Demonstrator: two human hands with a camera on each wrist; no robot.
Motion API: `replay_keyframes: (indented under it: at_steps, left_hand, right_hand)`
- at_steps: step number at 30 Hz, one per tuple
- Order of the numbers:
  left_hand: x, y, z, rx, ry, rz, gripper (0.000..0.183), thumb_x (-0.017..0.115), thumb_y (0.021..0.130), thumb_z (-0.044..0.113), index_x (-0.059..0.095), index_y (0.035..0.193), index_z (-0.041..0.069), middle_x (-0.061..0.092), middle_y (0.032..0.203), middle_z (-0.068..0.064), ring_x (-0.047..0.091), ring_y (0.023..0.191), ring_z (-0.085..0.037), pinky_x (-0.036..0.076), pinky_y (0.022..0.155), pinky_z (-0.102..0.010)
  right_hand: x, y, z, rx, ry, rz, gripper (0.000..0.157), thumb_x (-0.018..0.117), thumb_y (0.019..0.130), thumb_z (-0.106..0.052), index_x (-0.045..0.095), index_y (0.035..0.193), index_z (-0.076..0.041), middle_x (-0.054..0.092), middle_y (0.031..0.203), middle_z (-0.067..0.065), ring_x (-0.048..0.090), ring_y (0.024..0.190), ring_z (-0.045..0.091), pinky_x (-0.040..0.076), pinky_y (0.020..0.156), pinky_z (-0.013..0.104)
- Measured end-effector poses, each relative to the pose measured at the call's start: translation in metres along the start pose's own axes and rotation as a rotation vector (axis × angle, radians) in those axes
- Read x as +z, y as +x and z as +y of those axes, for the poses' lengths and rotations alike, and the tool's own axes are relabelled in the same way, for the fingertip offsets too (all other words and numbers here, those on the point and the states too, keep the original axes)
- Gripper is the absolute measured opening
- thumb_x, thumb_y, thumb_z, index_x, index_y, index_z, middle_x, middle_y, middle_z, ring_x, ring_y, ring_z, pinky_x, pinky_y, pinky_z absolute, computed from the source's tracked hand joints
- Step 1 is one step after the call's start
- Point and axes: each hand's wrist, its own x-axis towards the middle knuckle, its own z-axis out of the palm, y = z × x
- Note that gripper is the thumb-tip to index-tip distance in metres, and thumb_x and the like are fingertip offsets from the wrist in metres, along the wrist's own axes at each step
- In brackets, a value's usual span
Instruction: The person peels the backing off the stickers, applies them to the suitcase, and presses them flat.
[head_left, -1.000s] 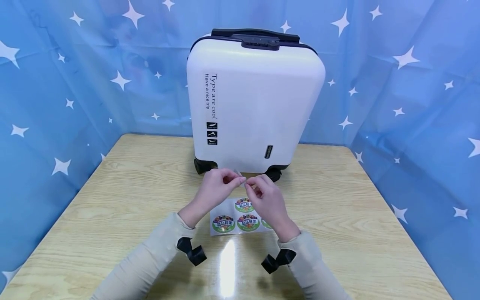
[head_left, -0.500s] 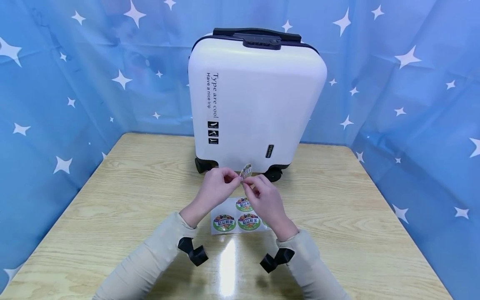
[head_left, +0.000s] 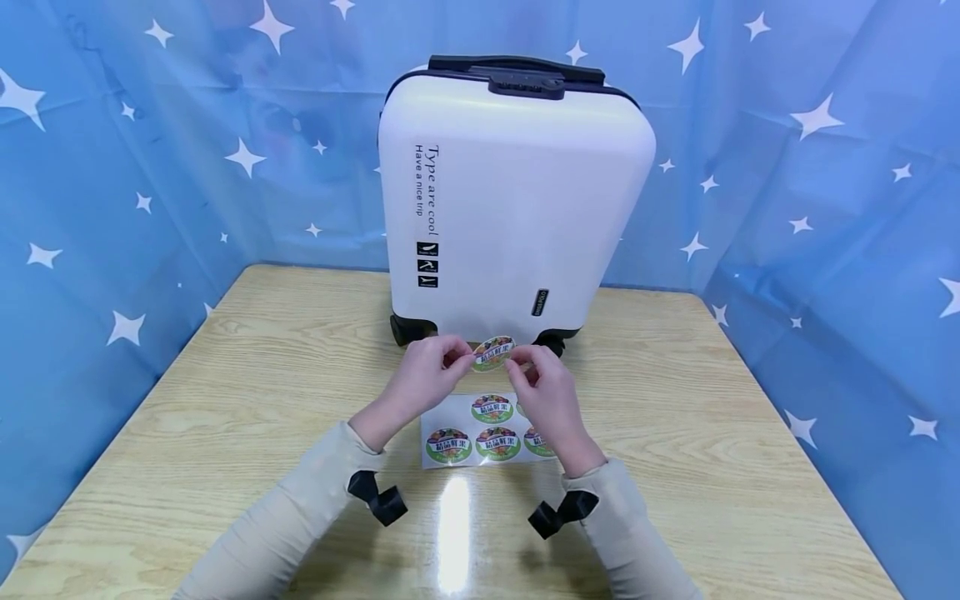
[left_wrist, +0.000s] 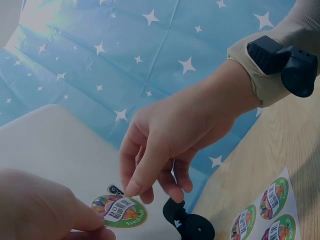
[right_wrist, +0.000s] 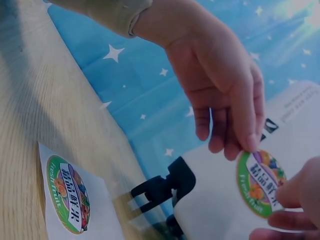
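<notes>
An oval fruit sticker [head_left: 493, 353], printed with colourful fruit and a white banner, is held up between both hands in front of the suitcase's base. My left hand [head_left: 427, 375] pinches its left edge between thumb and forefinger. At the sticker's right edge are the thumb and forefinger of my right hand [head_left: 549, 400], curled together. The right wrist view shows the sticker [right_wrist: 260, 182] face-on, with fingertips at both sides. Under the hands lies a white sticker sheet [head_left: 444, 412] bearing several matching stickers, partly hidden by the right hand.
A white suitcase [head_left: 517, 192] with a black handle [head_left: 517, 67] and black wheels stands upright at the back of the wooden table [head_left: 247, 375]. Blue curtains [head_left: 315, 125] with white stars hang around three sides. Dark cameras are strapped to both wrists.
The sticker turned from edge-on to showing its printed face. Both hands moved slightly apart, the right one shifting right, with the sticker spread between them. The sheet stayed put.
</notes>
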Motion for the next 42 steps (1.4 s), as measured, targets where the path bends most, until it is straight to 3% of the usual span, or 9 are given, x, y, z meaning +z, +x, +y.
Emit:
replay_keyframes:
  at_steps: [14, 23, 27, 34, 38, 42]
  left_hand:
    - [-0.004, -0.003, -0.009, 0.04, 0.089, -0.028, 0.009, 0.061, 0.09, 0.01, 0.065, 0.083, 0.008, 0.06, 0.074, 0.001, 0.048, 0.06, -0.01, 0.043, 0.056, -0.025]
    - [-0.005, -0.002, -0.012, 0.057, 0.09, -0.027, 0.009, 0.06, 0.091, 0.009, 0.064, 0.083, 0.008, 0.062, 0.077, -0.003, 0.048, 0.061, -0.011, 0.044, 0.058, -0.026]
    - [-0.004, -0.001, -0.014, 0.048, 0.046, -0.023, 0.009, 0.061, 0.091, 0.011, 0.065, 0.083, 0.007, 0.061, 0.076, -0.002, 0.049, 0.061, -0.011, 0.044, 0.057, -0.026]
    - [-0.005, 0.004, -0.018, -0.023, -0.141, 0.002, 0.01, 0.069, 0.085, 0.018, 0.066, 0.082, 0.009, 0.062, 0.074, 0.003, 0.055, 0.065, -0.012, 0.048, 0.06, -0.027]
    - [-0.007, 0.007, -0.017, -0.034, -0.144, 0.057, 0.012, 0.072, 0.082, 0.019, 0.065, 0.079, 0.01, 0.062, 0.073, 0.002, 0.056, 0.063, -0.012, 0.048, 0.059, -0.028]
    - [-0.011, 0.01, -0.017, -0.033, -0.135, 0.083, 0.013, 0.071, 0.083, 0.02, 0.065, 0.078, 0.01, 0.063, 0.072, 0.003, 0.054, 0.062, -0.013, 0.047, 0.057, -0.027]
  right_hand:
    - [-0.002, 0.0, 0.002, 0.063, 0.024, 0.013, 0.013, 0.064, 0.087, -0.007, 0.062, 0.1, -0.007, 0.061, 0.092, 0.003, 0.051, 0.064, 0.011, 0.044, 0.055, 0.023]
    - [-0.001, 0.001, 0.001, 0.077, 0.036, 0.001, 0.007, 0.065, 0.087, -0.008, 0.063, 0.094, -0.008, 0.061, 0.085, 0.001, 0.053, 0.063, 0.01, 0.045, 0.054, 0.024]
    - [-0.001, 0.002, 0.0, 0.079, 0.053, -0.004, 0.005, 0.065, 0.087, -0.009, 0.062, 0.091, -0.009, 0.06, 0.081, 0.0, 0.053, 0.061, 0.01, 0.045, 0.052, 0.024]
    - [-0.002, 0.006, 0.0, 0.064, 0.157, -0.014, 0.004, 0.064, 0.088, -0.009, 0.062, 0.091, -0.008, 0.059, 0.075, -0.001, 0.053, 0.057, 0.011, 0.046, 0.042, 0.024]
    - [-0.004, 0.011, -0.001, 0.049, 0.181, -0.018, 0.004, 0.064, 0.088, -0.01, 0.062, 0.092, -0.008, 0.06, 0.077, -0.001, 0.055, 0.058, 0.01, 0.046, 0.047, 0.024]
    - [-0.006, 0.015, -0.003, 0.072, 0.227, -0.035, 0.004, 0.063, 0.089, -0.011, 0.062, 0.092, -0.008, 0.06, 0.078, 0.001, 0.057, 0.061, 0.019, 0.045, 0.049, 0.024]
